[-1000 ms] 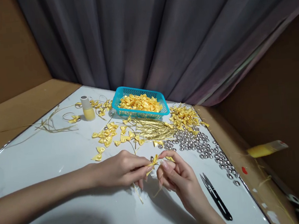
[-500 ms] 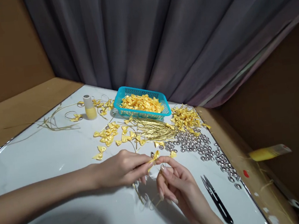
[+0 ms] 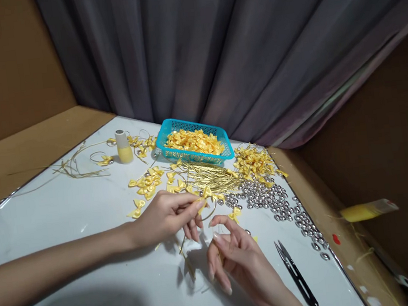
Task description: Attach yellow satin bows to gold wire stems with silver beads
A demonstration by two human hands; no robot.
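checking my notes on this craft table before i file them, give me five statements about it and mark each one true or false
1. The left hand holds a yellow bow at its fingertips. True.
2. The right hand grips the black snips. False: the snips lie to the right of that hand, on the white table.
3. The blue basket contains yellow bows. True.
4. The scattered small silver pieces are all inside the basket. False: they are spread on the table, to the right of it.
5. The bundle of gold cords lies on the near side of the basket. True.
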